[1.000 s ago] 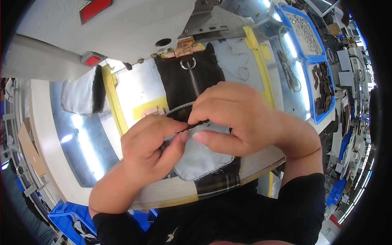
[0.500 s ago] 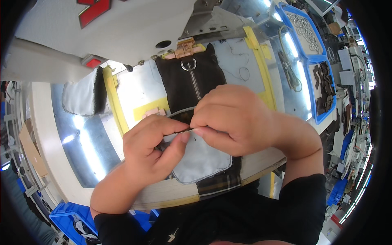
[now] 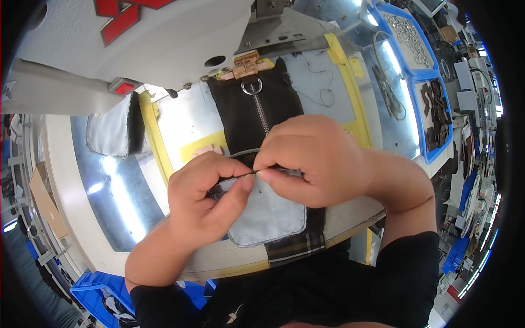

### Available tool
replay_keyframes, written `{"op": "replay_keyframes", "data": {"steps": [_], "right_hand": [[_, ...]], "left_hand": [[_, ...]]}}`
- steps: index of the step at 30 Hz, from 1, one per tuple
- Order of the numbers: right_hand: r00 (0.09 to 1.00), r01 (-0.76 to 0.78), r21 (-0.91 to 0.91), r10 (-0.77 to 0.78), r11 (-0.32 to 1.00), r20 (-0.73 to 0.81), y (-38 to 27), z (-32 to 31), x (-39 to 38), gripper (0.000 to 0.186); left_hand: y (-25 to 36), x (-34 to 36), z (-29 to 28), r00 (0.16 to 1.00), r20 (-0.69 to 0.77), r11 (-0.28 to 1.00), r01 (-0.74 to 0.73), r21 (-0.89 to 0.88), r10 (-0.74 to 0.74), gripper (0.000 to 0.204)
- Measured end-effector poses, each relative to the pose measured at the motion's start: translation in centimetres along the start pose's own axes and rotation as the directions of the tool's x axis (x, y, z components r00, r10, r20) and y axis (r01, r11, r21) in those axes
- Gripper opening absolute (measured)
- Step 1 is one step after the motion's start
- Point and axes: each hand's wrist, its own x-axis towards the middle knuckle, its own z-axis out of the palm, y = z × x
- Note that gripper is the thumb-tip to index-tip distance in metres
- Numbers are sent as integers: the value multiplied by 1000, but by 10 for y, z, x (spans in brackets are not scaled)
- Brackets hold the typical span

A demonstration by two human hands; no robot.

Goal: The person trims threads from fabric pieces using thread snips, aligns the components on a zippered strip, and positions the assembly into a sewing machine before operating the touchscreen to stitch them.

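Observation:
A silvery-grey fabric piece with a stitched, fraying edge hangs below my fingertips. My left hand pinches its upper dark edge between thumb and forefinger. Right beside it, my right hand grips the same edge, the thumbs nearly touching. Beyond my hands lies a black fabric panel with a metal chain-like strip down its middle and a D-ring at the top. Dark plaid fabric shows under the grey piece at the table edge. My fingers hide the pinched spot.
A large white sewing machine overhangs the far left. Yellow tape strips border the work plate. Blue trays at the right hold metal rings and dark strips. Another grey fabric piece lies left; a blue bin stands below.
Both hands keep their pinch on the grey piece's edge. Its lower part has shifted slightly left, and the whole view has moved a little.

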Motion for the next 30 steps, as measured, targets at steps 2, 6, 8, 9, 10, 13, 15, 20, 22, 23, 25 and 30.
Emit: {"op": "replay_keyframes", "data": {"steps": [2,6,8,9,10,13,15,20,22,23,25,30], "right_hand": [[1000,-30,31,30,999,-2,-1,1,0,8],[998,-62,90,61,994,6,-4,2,2,7],[999,-46,87,46,995,1,-1,5,2,7],[1000,-29,84,29,996,-4,1,6,2,8],[1000,-28,85,29,996,-4,3,5,3,8],[1000,-3,75,0,997,30,5,2,5,5],[1000,-10,32,9,999,11,5,1,4,11],[996,74,-150,-79,986,-27,10,1,3,11],[997,45,-228,-58,973,-51,13,-8,10,12],[997,35,-230,-51,973,-61,14,-18,12,14],[964,-70,-313,-17,947,-267,24,-53,15,14],[498,-632,-289,91,719,-862,92,-176,0,58]], "left_hand": [[0,-2,0,1000,4,1000,6,14,-6,9],[-1,-5,-2,999,16,999,42,-33,-42,9],[-1,-5,-2,999,27,999,32,-34,-31,9],[0,-5,-3,997,34,996,68,-52,-67,8],[1,-5,-3,994,42,992,105,-70,-102,8],[0,-4,-3,991,40,988,127,-83,-124,6],[1,-2,-2,983,45,977,182,-113,-177,6],[5,2,1,945,0,936,325,-132,-328,3],[-7,-7,-5,946,-46,941,312,-129,-320,4],[-11,-12,-9,946,-83,946,304,-112,-314,4],[-16,-16,-13,928,-101,924,339,-178,-360,5],[-18,-12,-11,923,-79,901,345,-261,-376,3]]}}
